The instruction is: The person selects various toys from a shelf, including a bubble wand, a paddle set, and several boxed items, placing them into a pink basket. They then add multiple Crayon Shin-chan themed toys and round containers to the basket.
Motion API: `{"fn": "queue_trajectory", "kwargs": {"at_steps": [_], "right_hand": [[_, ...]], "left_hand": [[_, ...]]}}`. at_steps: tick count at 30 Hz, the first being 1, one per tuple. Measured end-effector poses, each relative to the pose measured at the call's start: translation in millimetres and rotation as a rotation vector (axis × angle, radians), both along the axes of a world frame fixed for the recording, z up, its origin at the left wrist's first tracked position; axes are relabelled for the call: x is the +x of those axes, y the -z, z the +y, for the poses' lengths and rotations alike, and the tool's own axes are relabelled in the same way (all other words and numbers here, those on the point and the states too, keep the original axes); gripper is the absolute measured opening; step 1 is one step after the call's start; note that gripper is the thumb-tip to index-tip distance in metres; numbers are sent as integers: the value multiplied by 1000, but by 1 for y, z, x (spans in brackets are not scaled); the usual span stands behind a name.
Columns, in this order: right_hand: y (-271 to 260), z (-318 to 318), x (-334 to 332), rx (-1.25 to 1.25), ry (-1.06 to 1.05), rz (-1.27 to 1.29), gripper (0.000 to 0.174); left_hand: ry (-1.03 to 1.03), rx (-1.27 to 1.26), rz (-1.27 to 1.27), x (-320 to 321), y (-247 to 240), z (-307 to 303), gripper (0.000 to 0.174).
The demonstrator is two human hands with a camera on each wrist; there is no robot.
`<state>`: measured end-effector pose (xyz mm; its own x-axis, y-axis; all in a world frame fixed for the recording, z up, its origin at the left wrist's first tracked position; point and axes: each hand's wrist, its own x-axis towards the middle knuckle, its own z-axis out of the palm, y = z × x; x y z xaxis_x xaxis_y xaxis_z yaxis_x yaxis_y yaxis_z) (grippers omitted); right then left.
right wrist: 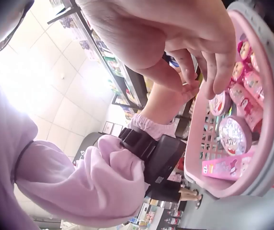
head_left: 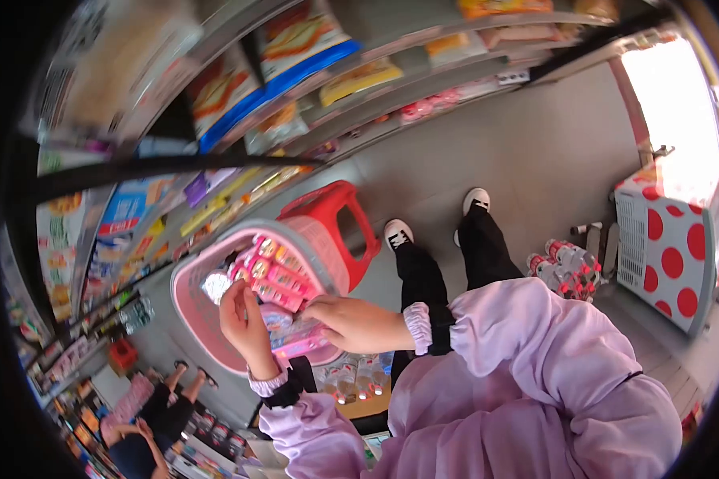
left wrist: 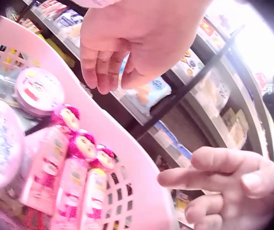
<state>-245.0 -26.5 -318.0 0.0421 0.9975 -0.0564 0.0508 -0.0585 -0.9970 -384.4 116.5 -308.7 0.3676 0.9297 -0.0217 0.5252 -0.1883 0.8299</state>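
A pink basket (head_left: 185,297) holds pink packs (head_left: 273,271) in the head view. My left hand (head_left: 248,323) hovers over its near side, fingers loosely bent around nothing. Beside it, my right hand (head_left: 358,323) is over the basket's right edge, also holding nothing visible. In the left wrist view, pink tubes with doll-head caps (left wrist: 83,146) lie beside round pink containers (left wrist: 39,91); my left hand (left wrist: 137,43) is above and my right hand (left wrist: 240,187) has its fingers spread. A pink box (right wrist: 227,166) shows low in the basket in the right wrist view.
Shelves of packaged food (head_left: 299,40) run along the left and top. Bottle packs (head_left: 566,270) stand on the floor at right, near a red-dotted white case (head_left: 663,247). More bottles (head_left: 355,379) are below the basket. Another person (head_left: 160,419) is at lower left.
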Motion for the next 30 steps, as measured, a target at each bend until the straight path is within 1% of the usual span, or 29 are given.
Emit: {"fn": "queue_trajectory", "kwargs": {"at_steps": [2, 3, 4, 6, 7, 8, 9, 10, 13, 16, 21, 24, 25, 28, 29, 30], "right_hand": [[1, -16, 39, -45, 16, 41, 29], [-4, -27, 60, -45, 85, -3, 27], [-4, -38, 80, -40, 200, -11, 24], [5, -61, 118, -19, 277, -126, 24], [11, -71, 136, -72, 319, -114, 24], [17, -83, 153, -126, 361, -100, 23], [22, -94, 169, -155, 391, -147, 22], [24, -105, 184, -162, 443, -117, 23], [33, -139, 221, -237, 508, -64, 23], [38, -169, 253, -299, 576, -49, 23], [66, -211, 297, -393, 637, -63, 21], [92, -234, 321, -417, 663, -65, 22], [94, -241, 333, -427, 650, -125, 22], [128, -259, 351, -471, 700, -179, 21], [139, -264, 359, -477, 691, -181, 20], [153, -268, 361, -477, 739, -159, 20]], "left_hand": [[129, -32, 20, 42, -12, -16, 15], [188, -45, 34, 61, -16, -26, 15], [205, -79, -9, 81, -17, -38, 15], [305, -165, 31, 119, -18, -60, 16], [439, -85, 69, 134, -9, -67, 15], [520, -59, 100, 156, -7, -79, 15], [567, -105, 89, 173, 1, -91, 15], [613, -152, 78, 189, 15, -102, 16], [750, -273, 47, 238, 49, -133, 15], [858, -286, 149, 282, 77, -158, 17], [835, -406, 256, 341, 143, -178, 17], [847, -387, 268, 367, 180, -181, 18], [859, -375, 304, 375, 189, -180, 18], [792, -456, 358, 394, 221, -173, 19], [724, -474, 313, 397, 231, -171, 20], [669, -512, 345, 402, 235, -171, 21]]}}
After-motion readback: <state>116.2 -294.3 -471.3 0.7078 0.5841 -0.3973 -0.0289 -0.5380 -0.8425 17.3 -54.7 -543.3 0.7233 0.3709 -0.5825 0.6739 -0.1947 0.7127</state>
